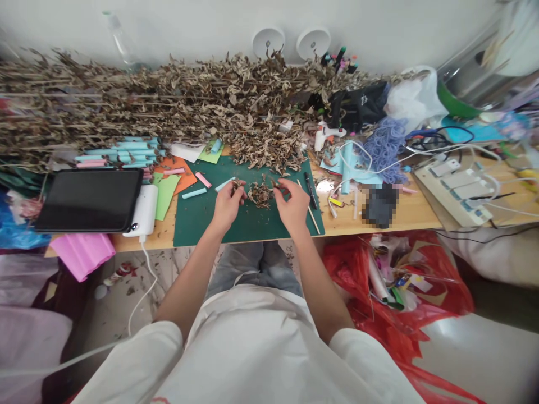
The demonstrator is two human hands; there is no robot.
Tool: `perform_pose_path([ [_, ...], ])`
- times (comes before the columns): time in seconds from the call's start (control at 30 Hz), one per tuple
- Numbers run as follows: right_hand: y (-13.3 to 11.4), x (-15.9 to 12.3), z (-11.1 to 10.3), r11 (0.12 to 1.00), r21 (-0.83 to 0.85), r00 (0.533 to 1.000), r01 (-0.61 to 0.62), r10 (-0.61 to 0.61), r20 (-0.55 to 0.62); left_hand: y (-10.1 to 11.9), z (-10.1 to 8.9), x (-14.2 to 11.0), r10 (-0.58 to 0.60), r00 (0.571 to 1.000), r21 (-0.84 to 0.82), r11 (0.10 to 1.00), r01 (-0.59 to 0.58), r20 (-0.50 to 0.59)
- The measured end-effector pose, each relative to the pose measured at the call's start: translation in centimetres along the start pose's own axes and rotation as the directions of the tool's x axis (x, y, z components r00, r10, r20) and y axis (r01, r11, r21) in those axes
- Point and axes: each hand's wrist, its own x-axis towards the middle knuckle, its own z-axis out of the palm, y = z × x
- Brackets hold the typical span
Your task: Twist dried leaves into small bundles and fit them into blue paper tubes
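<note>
A small heap of dried leaves (260,194) lies on the dark green cutting mat (197,221), between my two hands. My left hand (228,203) is closed at the left of the heap, with bits of dried leaf at its fingertips. A light-blue paper roll (224,184) shows just beyond that hand; whether the hand touches it I cannot tell. To the right of the heap, my right hand (292,201) pinches a dried leaf (275,184) between thumb and fingers. A pink roll (203,179) and another blue roll (194,193) lie on the mat's left part.
Long bundles of dried leafy stalks (168,101) fill the table's back. Left are stacked paper rolls (126,152), a black tablet (89,200) and a white power bank (144,210). A pen (310,189), glue gun (327,134) and power strip (452,191) lie right.
</note>
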Motion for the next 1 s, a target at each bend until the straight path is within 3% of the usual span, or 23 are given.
perform_pose_path([
  [0.07,-0.8,-1.0,0.4,0.999,0.041,0.999,-0.027,0.028,-0.036,0.2,0.6,-0.3,-0.055,0.998,-0.07,0.996,0.057,0.027],
  [0.2,-3.1,-2.7,2.1,1.0,0.004,0.999,0.023,-0.023,0.032,0.1,1.7,-0.9,-0.177,0.978,-0.318,0.926,0.203,0.11],
  [0.33,-4.4,-3.8,3.3,0.994,-0.061,0.993,0.086,-0.08,0.091,-0.4,1.6,-1.2,-0.164,0.977,-0.397,0.895,0.204,0.134],
  [0.47,-3.7,-3.8,2.8,0.998,-0.034,0.996,0.062,-0.059,0.071,-0.6,0.6,-1.0,-0.155,0.987,-0.397,0.904,0.158,0.04],
  [0.57,-2.4,-2.9,2.2,0.981,-0.182,0.997,-0.063,0.071,0.035,-0.3,0.2,-0.8,-0.185,0.983,-0.414,0.893,0.174,0.013],
  [0.67,-1.5,-1.7,1.9,0.967,-0.242,0.989,-0.078,0.105,0.099,0.0,0.2,-0.8,-0.21,0.978,-0.408,0.891,0.198,0.017],
  [0.9,-2.6,-0.3,1.2,0.995,0.083,0.992,-0.053,0.043,0.121,0.6,0.3,-0.5,-0.194,0.98,-0.308,0.93,0.199,0.047],
  [1.0,-3.6,-0.4,1.7,0.987,0.154,0.983,-0.041,0.012,0.183,0.9,0.6,-0.5,-0.217,0.965,-0.264,0.931,0.25,0.149],
])
